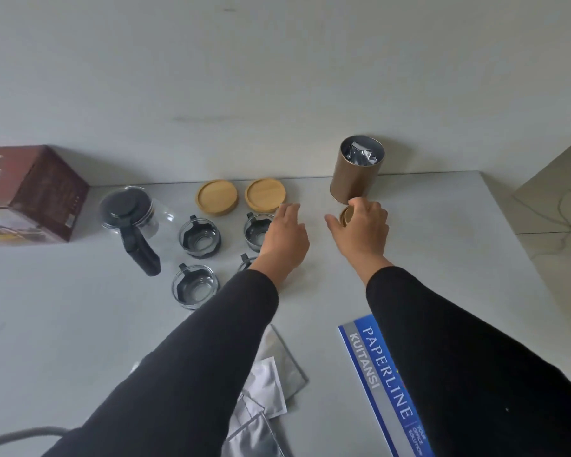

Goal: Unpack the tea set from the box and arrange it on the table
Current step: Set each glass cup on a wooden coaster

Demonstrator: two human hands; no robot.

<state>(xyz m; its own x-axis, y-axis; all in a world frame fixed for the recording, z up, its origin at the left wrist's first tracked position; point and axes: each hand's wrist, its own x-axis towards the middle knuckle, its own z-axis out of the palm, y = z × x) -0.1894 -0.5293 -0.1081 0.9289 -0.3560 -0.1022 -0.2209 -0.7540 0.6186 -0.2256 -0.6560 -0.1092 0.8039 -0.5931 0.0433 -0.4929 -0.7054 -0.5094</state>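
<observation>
Grey and mostly bare, the surface [80,324] carried the set already out of the box [27,192] at far left: teapot [129,216], glass cups [198,237], two wooden coasters [217,196]. Your right hand [360,229] gripped a small brown lid [345,215] just near of the open canister [356,169]. Your left hand [285,234] hovered loose, holding nothing, over a cup. I judged a careless sweep of that sleeve could knock a glass over.

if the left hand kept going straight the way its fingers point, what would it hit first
Most likely the nearer wooden coaster: the left hand points up and slightly left, fingers just short of its rim. Height above the table is unclear.
</observation>
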